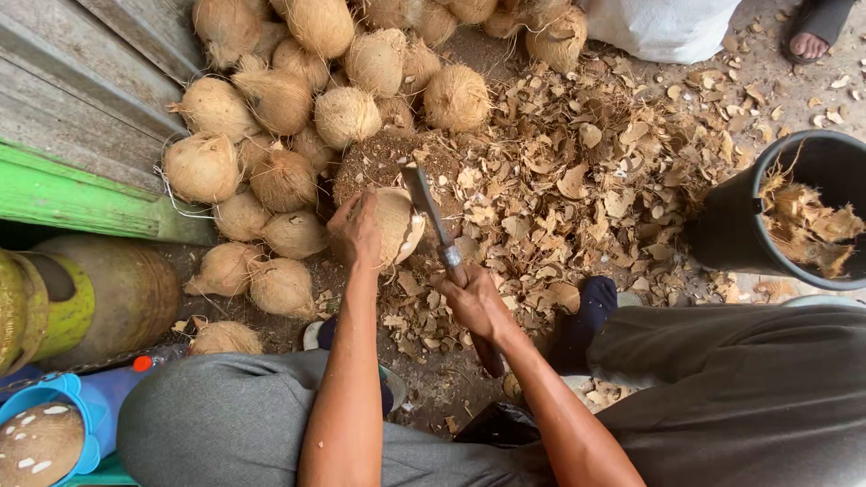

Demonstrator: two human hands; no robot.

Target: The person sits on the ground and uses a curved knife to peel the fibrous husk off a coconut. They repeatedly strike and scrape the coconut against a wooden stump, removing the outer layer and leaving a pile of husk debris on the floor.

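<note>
The coconut (392, 225) under the left hand (354, 231) is rough, matt and fibrous with a smoother pale shaved patch, the cleaver (428, 209) in the right hand (474, 302) has a dull grey metal blade, the bucket (735, 221) is smooth black plastic, and the wall planks (81, 99) are weathered wood.

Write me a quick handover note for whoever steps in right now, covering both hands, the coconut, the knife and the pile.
Left hand: gripping the partly shaved coconut, steadying it on the chopping stump.
Right hand: closed on the handle of the big knife, blade resting against the coconut's right side.
Done: this coconut shows pale, trimmed shell; husk chips cover the ground, and more scraps fill the black bucket.
Left: some brown husk remains on this coconut, by the look of it; a heap of fibrous, untrimmed coconuts waits behind the stump.
</note>
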